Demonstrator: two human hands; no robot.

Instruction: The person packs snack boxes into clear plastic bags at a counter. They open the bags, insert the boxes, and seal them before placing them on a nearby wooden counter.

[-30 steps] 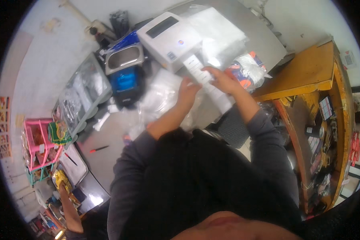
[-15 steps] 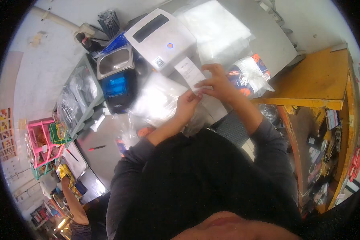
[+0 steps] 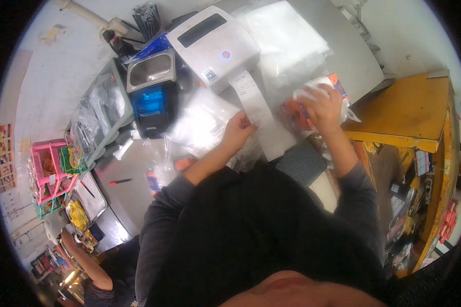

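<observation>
A long white paper strip (image 3: 257, 110) with faint print comes out of the front of a white label printer (image 3: 215, 43). My left hand (image 3: 236, 133) pinches the strip's left edge between thumb and fingers, partway down its length. To the right, my right hand (image 3: 323, 106) lies over a clear plastic pack (image 3: 298, 116) with orange and dark blue print, its fingers bent onto the plastic. The hand covers much of the pack, and blur hides the fingertips. White plastic bags (image 3: 202, 120) lie just left of the strip.
A stack of white plastic bags (image 3: 281, 33) lies behind the pack. Left are a black device with a blue window (image 3: 151, 110), a steel container (image 3: 151, 71), a grey bin (image 3: 107, 102) and a red-tipped pen (image 3: 120, 181). A yellow wooden shelf (image 3: 402, 107) stands right. Another person's arm (image 3: 89, 261) shows lower left.
My right hand has left the paper strip and moved right onto the plastic pack. My left hand stays at the strip, which now lies flatter. The other person's hand has moved off the yellow item.
</observation>
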